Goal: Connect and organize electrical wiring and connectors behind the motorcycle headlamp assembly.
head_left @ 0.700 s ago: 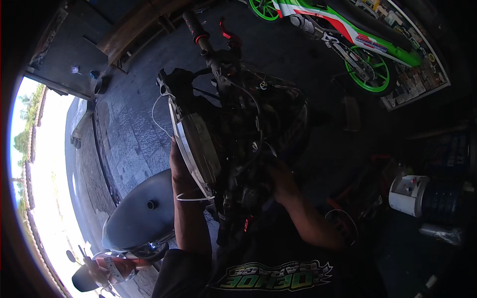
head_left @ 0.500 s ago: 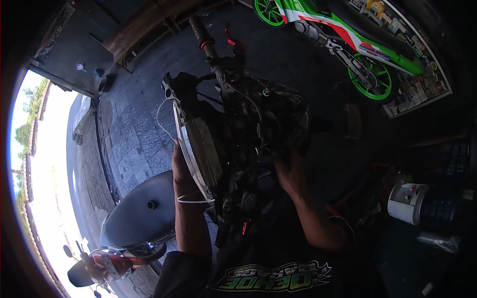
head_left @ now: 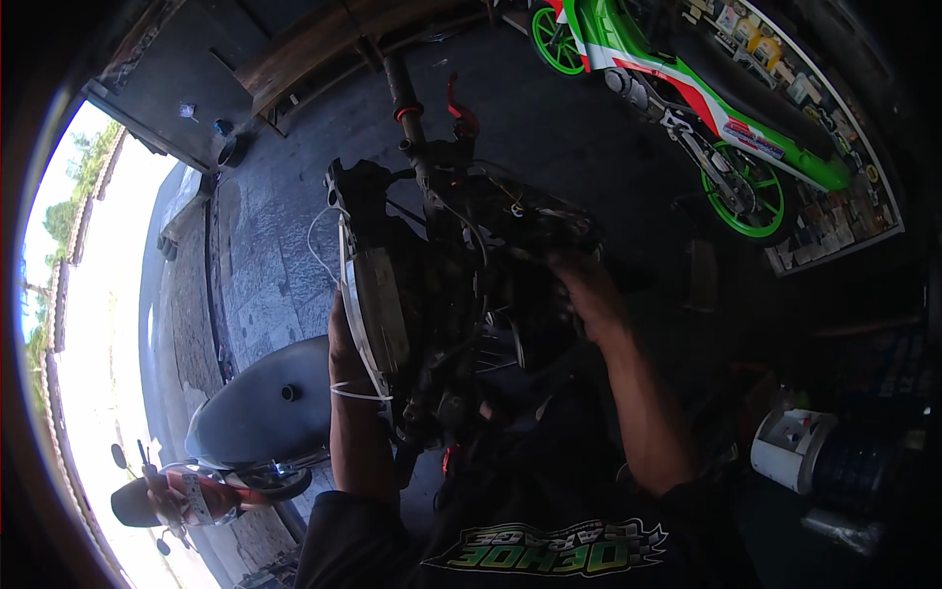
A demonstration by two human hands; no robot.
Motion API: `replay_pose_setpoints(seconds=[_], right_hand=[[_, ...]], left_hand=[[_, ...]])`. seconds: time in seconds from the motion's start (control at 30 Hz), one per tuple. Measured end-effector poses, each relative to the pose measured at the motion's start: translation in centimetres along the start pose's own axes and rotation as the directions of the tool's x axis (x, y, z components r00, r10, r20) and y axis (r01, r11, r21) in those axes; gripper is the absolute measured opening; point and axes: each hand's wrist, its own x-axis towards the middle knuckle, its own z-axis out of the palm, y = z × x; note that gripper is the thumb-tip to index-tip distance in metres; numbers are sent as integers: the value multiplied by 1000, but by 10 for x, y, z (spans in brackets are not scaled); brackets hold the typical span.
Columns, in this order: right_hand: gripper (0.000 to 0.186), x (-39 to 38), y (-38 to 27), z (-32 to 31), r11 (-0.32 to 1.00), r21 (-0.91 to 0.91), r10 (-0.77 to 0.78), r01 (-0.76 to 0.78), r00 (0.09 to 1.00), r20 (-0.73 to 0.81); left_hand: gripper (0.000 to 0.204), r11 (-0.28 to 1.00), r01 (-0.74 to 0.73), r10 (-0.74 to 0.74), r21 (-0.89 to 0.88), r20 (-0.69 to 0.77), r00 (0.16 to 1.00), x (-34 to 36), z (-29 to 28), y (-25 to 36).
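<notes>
In front of me stands a partly stripped motorcycle front with bare handlebars (head_left: 417,147), a red lever (head_left: 462,110) at the far end and dark cables. A pale headlight (head_left: 378,309) in a white-edged frame is on its left side, with white zip ties (head_left: 361,395) looped at its edge. My left hand (head_left: 340,329) is closed against the headlight's outer side, its fingers partly hidden behind the frame. My right hand (head_left: 587,290) reaches into the dark parts behind the handlebars. Its fingers are lost in shadow and blur, so what it touches is hidden.
Left of me is another motorcycle with a grey seat (head_left: 260,402) and mirrors. A green, red and white motorcycle (head_left: 706,118) stands far right, beside a display case (head_left: 834,226) of small goods. A white container (head_left: 793,449) lies at right. A wooden bench (head_left: 294,59) runs along the back.
My right hand has moved farther away along the dark parts, uncovering a gap beside the handlebars. My left hand stays at the headlight. The whole view has shifted slightly.
</notes>
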Motion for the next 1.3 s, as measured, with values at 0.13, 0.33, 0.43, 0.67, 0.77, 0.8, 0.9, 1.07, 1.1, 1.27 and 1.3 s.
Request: replay_pose_setpoints(seconds=[0.13, 0.33, 0.43, 0.67, 0.77, 0.8, 0.9, 1.07, 1.1, 1.27, 1.3], right_hand=[[26, -7, 5, -1, 733, -657, -244, 176, 970, -13], [32, 7, 17, 17, 505, -731, -510, 458, 842, 176], [37, 14, 6, 36, 590, -704, -447, 395, 886, 123], [30, 28, 15, 38, 439, -827, -466, 352, 876, 126], [30, 25, 9, 48, 445, -852, -404, 276, 911, 84], [30, 24, 9, 50, 445, -856, -392, 264, 917, 79], [31, 25, 10, 51, 441, -857, -365, 266, 926, 99], [29, 21, 11, 49, 469, -843, -373, 263, 924, 81], [29, 21, 12, 49, 469, -845, -358, 257, 930, 84], [30, 21, 8, 51, 599, -770, -271, 222, 960, 65], [30, 20, 6, 53, 602, -767, -269, 219, 961, 64]], left_hand=[[58, 1000, -29, 29, 10, -46, 998, -4, -6, 1], [58, 999, -39, 39, 8, -102, 994, -2, -1, 1], [58, 999, -44, 44, 7, -116, 992, -1, -2, -2], [58, 998, -36, 29, -44, -153, 988, -2, 1, -4], [57, 998, -16, 5, -63, -182, 983, 0, -3, -6], [57, 997, -8, -6, -72, -190, 982, -1, -1, -5], [55, 1000, 4, -5, -6, -237, 972, -2, 7, -2], [55, 995, -98, 100, 23, -210, 973, -1, 9, -7], [56, 997, -64, 71, 39, -205, 976, 0, 4, -7], [56, 1000, 11, -8, 17, -162, 987, -2, -19, -4], [56, 1000, 18, -21, -20, -147, 989, 0, -16, -4]])
